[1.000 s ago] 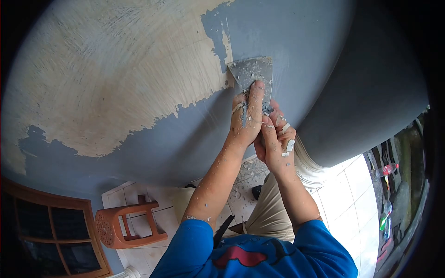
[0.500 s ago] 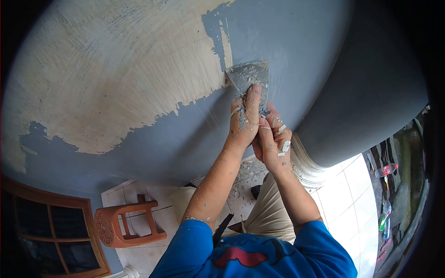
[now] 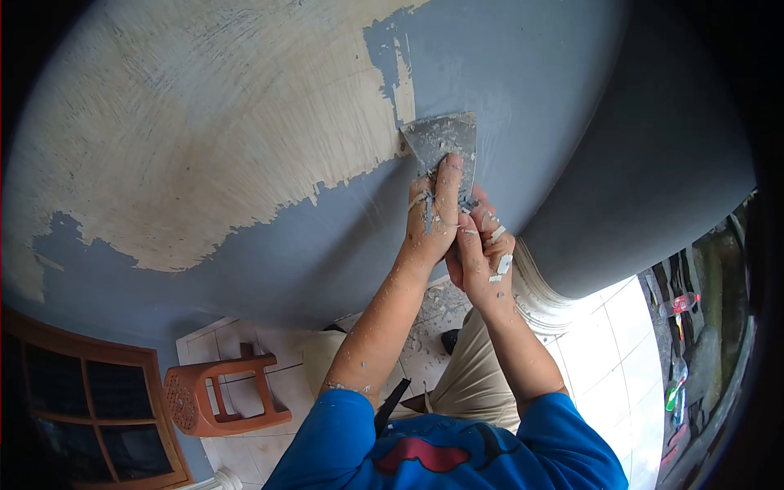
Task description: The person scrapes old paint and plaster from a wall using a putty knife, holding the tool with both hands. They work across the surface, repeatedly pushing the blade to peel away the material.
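A wide metal paint scraper is up against the blue-grey wall, at the edge of a pale stripped patch. Paint flakes cover its blade. My left hand grips the scraper high up, one finger stretched along the blade. Just below and to the right, my right hand is closed around the lower end, where the handle is hidden by the fingers. Peeled paint chips cling to both hands and to my forearms.
A dark grey rounded column with a white moulded base stands to the right. An orange plastic stool lies on the tiles near a wooden-framed window. Paint debris litters the floor. Plastic bottles lie far right.
The scraper and both hands appear slightly lower and a little further right. Nearby wall edges have shifted similarly in view. Both hands keep their hold.
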Demonstrator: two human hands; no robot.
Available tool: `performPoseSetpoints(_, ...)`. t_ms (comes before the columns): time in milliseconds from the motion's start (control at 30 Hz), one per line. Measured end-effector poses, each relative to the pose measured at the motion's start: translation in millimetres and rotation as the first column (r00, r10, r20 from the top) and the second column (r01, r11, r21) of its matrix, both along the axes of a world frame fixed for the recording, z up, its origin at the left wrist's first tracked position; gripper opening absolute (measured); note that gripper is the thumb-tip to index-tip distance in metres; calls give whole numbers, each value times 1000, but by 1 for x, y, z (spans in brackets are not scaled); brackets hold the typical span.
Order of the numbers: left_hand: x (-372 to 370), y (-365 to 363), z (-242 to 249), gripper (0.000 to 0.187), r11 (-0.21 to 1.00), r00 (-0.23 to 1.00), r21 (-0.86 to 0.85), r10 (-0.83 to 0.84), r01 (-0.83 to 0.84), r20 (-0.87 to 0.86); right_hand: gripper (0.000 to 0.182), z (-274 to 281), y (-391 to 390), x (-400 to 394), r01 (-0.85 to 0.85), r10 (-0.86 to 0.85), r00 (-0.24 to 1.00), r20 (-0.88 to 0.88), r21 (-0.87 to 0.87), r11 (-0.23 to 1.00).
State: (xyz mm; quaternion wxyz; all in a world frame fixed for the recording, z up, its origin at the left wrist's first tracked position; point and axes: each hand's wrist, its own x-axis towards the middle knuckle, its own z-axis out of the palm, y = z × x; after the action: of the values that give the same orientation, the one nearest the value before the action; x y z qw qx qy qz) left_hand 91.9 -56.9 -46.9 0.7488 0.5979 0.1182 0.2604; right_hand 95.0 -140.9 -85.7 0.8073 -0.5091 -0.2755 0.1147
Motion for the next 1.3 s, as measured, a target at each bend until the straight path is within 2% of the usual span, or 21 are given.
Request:
performPoseSetpoints(133, 4, 6, 15, 53, 999, 999, 32, -40, 39, 32, 20, 25, 0, 1, 63, -60, 997, 41, -77, 995)
performPoseSetpoints(233, 16, 12, 56, 52, 995, 991, 93, -32, 20, 130, 20, 65, 6, 12, 85, -79, 987, 139, -41, 995)
performPoseSetpoints(300, 17, 11, 67, 52, 994, 985, 102, -55, 39, 166, 21, 85, 8, 15, 60, -60, 994, 96, 6, 998)
performPoseSetpoints(400, 15, 9, 60, 52, 996, 986, 86, -52, 39, 157, 21, 76, 3, 8, 19, -20, 1000, 18, 19, 1000)
performPoseSetpoints(433, 14, 9, 41, 52, 996, 991, 83, -35, 24, 130, 22, 59, 0, 9, 24, -21, 998, 61, -43, 999)
performPoseSetpoints(500, 5, 9, 5, 53, 997, 998, 72, -26, 22, 51, 21, 13, 2, 10, 78, -68, 983, 169, -53, 996)
performPoseSetpoints(567, -4, 8, -20, 54, 998, 999, 56, -28, 29, -26, 21, -11, 1, -1, 78, -73, 994, 86, -68, 995)
performPoseSetpoints(667, -7, 8, -33, 55, 999, 996, 32, -31, 34, -79, 20, -22, -4, -5, -36, 28, 994, -110, -75, 997)
performPoseSetpoints(733, -3, 9, -28, 55, 999, 995, 4, -43, 43, -86, 19, -8, -8, -2, -101, 90, 981, -174, -58, 993)
performPoseSetpoints(833, -4, 1, -20, 55, 998, 997, -61, -25, 21, -67, 18, 2, -11, -2, -86, 75, 986, -151, -65, 994)
performPoseSetpoints(933, 0, 3, -27, 55, 1000, 999, -31, 0, -1, -39, 17, -11, -10, 4, -127, 120, 987, -104, -61, 990)
performPoseSetpoints(1033, -1, 8, -25, 55, 995, 998, 98, 26, -21, -49, 16, -18, 1, 6, -50, 48, 997, -53, -37, 998)
performPoseSetpoints(1133, 1, 14, -2, 54, 995, 999, 89, 38, -37, -11, 16, 4, 11, 8, -72, 71, 995, -74, -11, 997)
performPoseSetpoints(1267, 3, 15, 14, 54, 991, 999, 130, 28, -33, 41, 18, 23, 8, 9, -91, 91, 996, -10, 0, 996)
performPoseSetpoints(1300, -1, 11, 12, 54, 995, 1000, 102, 11, -13, 22, 19, 15, 3, 7, -116, 116, 991, -70, -2, 993)
